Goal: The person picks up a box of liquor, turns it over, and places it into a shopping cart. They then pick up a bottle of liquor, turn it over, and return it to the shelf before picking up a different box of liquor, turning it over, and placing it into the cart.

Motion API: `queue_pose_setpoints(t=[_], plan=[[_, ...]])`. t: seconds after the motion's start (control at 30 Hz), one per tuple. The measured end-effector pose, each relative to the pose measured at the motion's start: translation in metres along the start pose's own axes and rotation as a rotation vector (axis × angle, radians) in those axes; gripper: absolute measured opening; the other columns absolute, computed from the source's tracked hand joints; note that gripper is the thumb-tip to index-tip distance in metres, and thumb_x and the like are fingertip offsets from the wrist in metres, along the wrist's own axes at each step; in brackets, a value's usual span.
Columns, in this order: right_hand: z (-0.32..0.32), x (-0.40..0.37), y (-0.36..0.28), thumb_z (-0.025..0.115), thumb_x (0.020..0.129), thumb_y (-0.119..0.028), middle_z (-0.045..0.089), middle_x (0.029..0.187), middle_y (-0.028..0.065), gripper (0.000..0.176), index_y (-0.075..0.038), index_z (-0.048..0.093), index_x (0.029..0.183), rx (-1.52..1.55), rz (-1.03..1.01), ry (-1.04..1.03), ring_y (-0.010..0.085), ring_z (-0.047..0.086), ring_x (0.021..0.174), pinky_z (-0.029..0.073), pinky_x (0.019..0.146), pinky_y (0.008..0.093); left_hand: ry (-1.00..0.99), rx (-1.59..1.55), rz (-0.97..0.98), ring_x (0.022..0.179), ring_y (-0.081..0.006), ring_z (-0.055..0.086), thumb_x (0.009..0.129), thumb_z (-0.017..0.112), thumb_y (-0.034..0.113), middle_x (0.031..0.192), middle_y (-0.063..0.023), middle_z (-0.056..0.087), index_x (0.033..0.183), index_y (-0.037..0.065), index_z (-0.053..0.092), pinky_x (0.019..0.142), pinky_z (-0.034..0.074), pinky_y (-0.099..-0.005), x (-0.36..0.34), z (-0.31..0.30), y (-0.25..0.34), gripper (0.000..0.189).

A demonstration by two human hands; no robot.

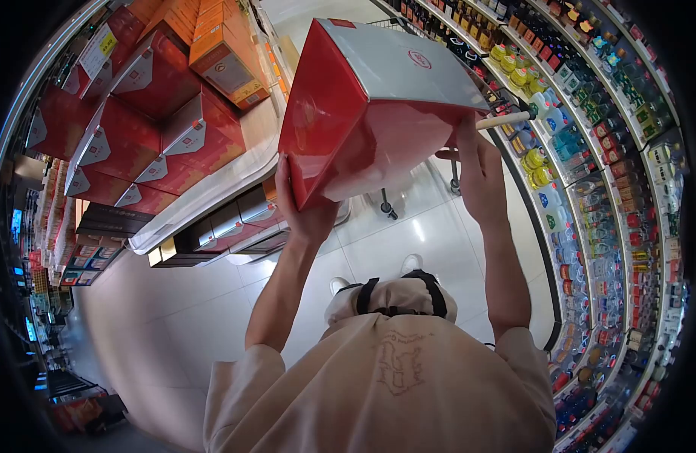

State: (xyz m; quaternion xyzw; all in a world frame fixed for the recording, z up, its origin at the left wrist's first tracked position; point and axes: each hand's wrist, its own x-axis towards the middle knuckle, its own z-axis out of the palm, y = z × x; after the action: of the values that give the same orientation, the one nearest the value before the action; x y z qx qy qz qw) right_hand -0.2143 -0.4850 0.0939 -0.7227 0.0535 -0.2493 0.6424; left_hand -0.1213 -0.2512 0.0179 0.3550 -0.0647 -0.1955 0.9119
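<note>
A large red and silver-grey gift box (pixel 325 113) is held up in front of me, tilted, with a round red emblem on its pale face. My left hand (pixel 306 215) grips its lower left corner, the fingers partly behind the box. At the right end, my right hand (pixel 480 170) has its fingers up against the box's lower edge, partly hidden by it. Close by that hand, a pale cart handle (pixel 506 119) sticks out to the right. Cart wheels (pixel 389 204) show beneath the box.
To the left, a display shelf (pixel 204 192) carries stacked red boxes (pixel 121 140) and orange boxes (pixel 223 57). Curving along my right is a long shelf of bottles (pixel 582 189). Pale floor tiles (pixel 212 317) lie around my shoes.
</note>
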Motion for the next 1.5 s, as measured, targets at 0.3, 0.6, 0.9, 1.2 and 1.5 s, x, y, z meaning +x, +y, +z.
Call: queue_pose_setpoints(t=[0.3,0.6,0.9,1.2,1.5], plan=[[-0.112,0.082,0.001,0.036,0.104,-0.071,0.074,0.114,0.013,0.081,0.002,0.064,0.125,0.042,0.195,-0.242,0.023,0.076,0.068,0.054,0.05,0.0255,-0.285,0.152,0.05,0.138,-0.0261,0.049,0.091,0.081,0.015,0.152,-0.0174,0.046,0.161,0.013,0.018,0.115,0.043,-0.0463,0.075,0.044,-0.05,0.094],[-0.146,0.181,0.055,0.034,0.095,-0.085,0.064,0.132,0.0158,0.095,-0.007,0.049,0.146,0.555,0.38,-0.367,0.0297,0.075,0.097,0.065,0.073,0.0416,-0.064,0.397,0.057,0.12,-0.0184,0.062,0.112,0.048,0.039,0.137,-0.0106,0.058,0.146,0.0,0.044,0.102,0.053,-0.0405,0.166,0.07,-0.08,0.051],[-0.14,0.284,0.132,0.055,0.092,-0.073,0.067,0.116,0.0048,0.075,-0.014,0.056,0.138,0.376,0.511,-0.019,0.0185,0.066,0.101,0.052,0.087,0.0343,-0.148,0.71,-0.229,0.119,-0.0234,0.064,0.111,0.032,0.059,0.137,-0.0139,0.062,0.148,0.005,0.049,0.102,0.054,-0.0478,0.262,0.042,-0.096,0.067],[-0.147,0.338,0.208,0.052,0.104,-0.053,0.064,0.096,0.0009,0.049,-0.007,0.066,0.113,0.328,0.406,-0.22,0.0076,0.06,0.087,0.047,0.074,0.0238,0.053,0.116,-0.572,0.128,-0.028,0.057,0.1,0.025,0.079,0.147,-0.0123,0.052,0.158,0.013,0.034,0.105,0.054,-0.0568,0.298,0.058,-0.139,0.088],[-0.15,0.393,0.24,0.062,0.105,-0.041,0.067,0.107,0.0054,0.051,0.0,0.058,0.135,0.112,0.251,-0.638,0.0112,0.062,0.097,0.05,0.088,0.0279,0.271,-0.155,-0.36,0.14,-0.0305,0.051,0.106,0.029,0.062,0.156,-0.0089,0.049,0.159,0.018,0.037,0.109,0.045,-0.0596,0.331,0.071,-0.209,0.069]])
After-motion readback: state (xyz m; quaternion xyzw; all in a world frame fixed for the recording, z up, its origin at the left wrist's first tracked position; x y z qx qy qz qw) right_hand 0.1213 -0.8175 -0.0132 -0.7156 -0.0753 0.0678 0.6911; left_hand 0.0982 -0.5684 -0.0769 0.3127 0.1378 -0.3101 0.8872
